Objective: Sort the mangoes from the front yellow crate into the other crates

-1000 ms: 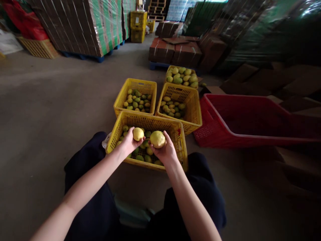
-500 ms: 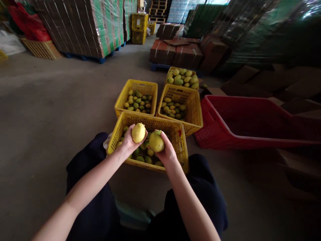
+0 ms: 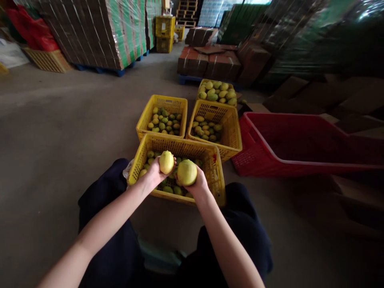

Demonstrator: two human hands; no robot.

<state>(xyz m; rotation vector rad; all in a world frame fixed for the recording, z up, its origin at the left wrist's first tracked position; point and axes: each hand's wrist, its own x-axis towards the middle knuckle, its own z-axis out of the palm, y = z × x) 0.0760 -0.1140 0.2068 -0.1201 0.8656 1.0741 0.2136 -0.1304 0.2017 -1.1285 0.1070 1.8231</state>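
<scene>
head view: left hand (image 3: 156,170) curls round a small yellow fruit (image 3: 166,162), right hand (image 3: 198,184) cups a larger greenish fruit (image 3: 187,173), both over the near yellow crate (image 3: 215,184). each is probably firm, light, smooth and bruisable; cradle it round its middle.

Sm. yel. fruit (image 3: 166,162) beside lg. yel.-grn. fruit (image 3: 187,173), both held over yel. crate (image 3: 195,149).

Four yellow plastic crates (image 3: 229,132) contained fruit (image 3: 212,97) (too many to count). Two hands (image 3: 155,173) (image 3: 198,183) held two more. There was one red crate (image 3: 249,152).
</scene>
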